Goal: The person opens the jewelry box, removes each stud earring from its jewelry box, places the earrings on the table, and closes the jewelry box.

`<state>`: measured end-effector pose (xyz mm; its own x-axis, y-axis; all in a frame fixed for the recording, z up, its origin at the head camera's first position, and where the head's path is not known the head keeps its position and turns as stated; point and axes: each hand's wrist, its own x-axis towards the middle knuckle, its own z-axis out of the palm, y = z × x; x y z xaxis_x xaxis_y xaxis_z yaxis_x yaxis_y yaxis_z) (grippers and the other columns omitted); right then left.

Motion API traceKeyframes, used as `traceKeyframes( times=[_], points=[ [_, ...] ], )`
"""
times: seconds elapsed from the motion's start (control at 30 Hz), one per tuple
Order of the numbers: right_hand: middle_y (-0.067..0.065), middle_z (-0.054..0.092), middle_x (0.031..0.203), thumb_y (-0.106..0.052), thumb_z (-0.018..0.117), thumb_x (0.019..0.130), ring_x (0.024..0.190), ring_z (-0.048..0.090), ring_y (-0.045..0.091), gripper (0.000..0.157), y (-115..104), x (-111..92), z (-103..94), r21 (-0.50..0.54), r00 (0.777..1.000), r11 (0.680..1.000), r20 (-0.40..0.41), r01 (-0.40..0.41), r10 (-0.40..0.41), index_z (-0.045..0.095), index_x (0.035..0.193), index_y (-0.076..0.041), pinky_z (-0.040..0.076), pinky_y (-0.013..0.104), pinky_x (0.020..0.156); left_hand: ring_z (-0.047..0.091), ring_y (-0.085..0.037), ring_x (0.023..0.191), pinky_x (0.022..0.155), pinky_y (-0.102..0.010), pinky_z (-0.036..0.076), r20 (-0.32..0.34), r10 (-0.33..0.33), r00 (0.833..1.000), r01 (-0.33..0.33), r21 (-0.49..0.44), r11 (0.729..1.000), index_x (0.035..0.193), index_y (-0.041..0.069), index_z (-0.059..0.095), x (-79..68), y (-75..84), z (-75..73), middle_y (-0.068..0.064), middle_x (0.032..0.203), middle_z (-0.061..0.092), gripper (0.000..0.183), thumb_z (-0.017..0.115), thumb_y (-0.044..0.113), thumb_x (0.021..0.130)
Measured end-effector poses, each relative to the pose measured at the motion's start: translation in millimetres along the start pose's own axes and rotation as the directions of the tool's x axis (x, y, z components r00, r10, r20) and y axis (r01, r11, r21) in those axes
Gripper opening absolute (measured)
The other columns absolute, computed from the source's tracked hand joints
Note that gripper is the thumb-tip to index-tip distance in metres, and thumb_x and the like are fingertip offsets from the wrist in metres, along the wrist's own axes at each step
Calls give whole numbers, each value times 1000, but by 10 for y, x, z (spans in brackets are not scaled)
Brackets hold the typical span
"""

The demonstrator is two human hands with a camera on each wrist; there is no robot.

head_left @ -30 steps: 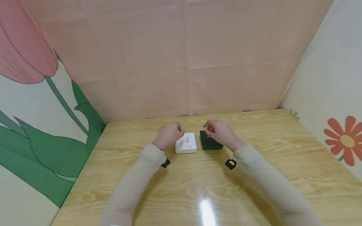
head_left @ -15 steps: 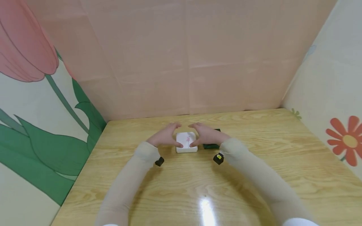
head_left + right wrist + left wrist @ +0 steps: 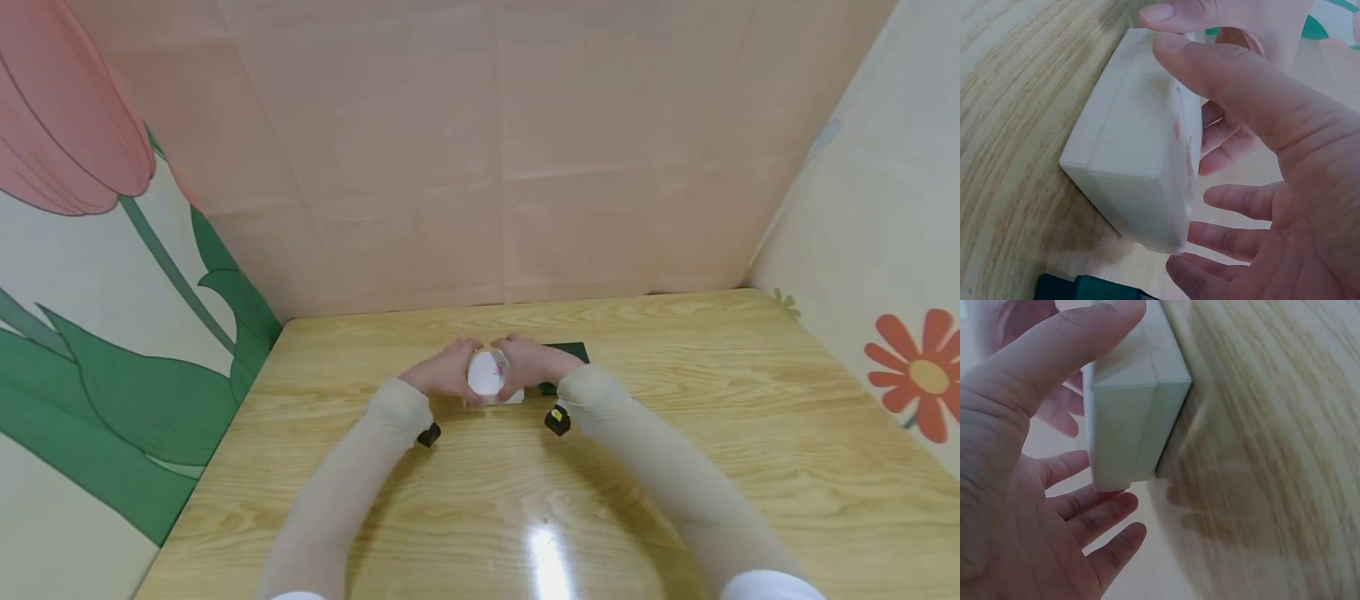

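Note:
A white lidded box [image 3: 486, 377] with a small pink print on top lies on the table between both hands. My left hand [image 3: 450, 367] holds its left part, the thumb [image 3: 1079, 347] along the near face and the fingertips at the far side. From the right, my right hand [image 3: 527, 364] grips it the same way, its thumb [image 3: 1229, 78] on the near face. The two thumbs come close together in the right wrist view. A seam between lid and base shows on the box's side [image 3: 1125, 434] in the left wrist view.
A dark green flat item [image 3: 573, 350] lies just right of the box, partly hidden by the right hand; its edge [image 3: 1100, 289] shows in the right wrist view. The wooden table [image 3: 480, 483] ends at a pink cloth backdrop [image 3: 495, 167], with floral panels at both sides.
The right hand has left the green item and moved left to the white box. Both hands have closed in around the box, thumbs at its near side.

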<state>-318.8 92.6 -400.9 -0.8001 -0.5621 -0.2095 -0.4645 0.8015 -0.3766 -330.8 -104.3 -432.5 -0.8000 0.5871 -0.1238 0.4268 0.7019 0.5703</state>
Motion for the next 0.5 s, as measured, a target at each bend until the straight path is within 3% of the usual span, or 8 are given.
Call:
traceKeyframes(
  times=[0.23, 0.5],
  points=[
    [13, 51, 121, -32, 87, 70, 102, 51, 25, 86, -39, 15, 25, -58, 1000, 998, 20, -1, 2, 44, 138, -4, 48, 43, 89, 43, -27, 121, 103, -44, 39, 9, 8, 1000, -8, 75, 997, 141, 1, 34, 25, -7, 59, -15, 140, 40, 103, 91, 33, 62],
    [12, 50, 120, -32, 89, 68, 102, 49, 27, 88, -37, 27, 69, -120, 1000, 993, 15, -2, 4, 42, 138, -7, 48, 43, 86, 45, -24, 116, 99, -40, 42, 5, -41, 999, 40, 154, 987, 142, 1, 32, 26, 65, 96, -14, 135, 42, 98, 87, 33, 67]
  ],
)
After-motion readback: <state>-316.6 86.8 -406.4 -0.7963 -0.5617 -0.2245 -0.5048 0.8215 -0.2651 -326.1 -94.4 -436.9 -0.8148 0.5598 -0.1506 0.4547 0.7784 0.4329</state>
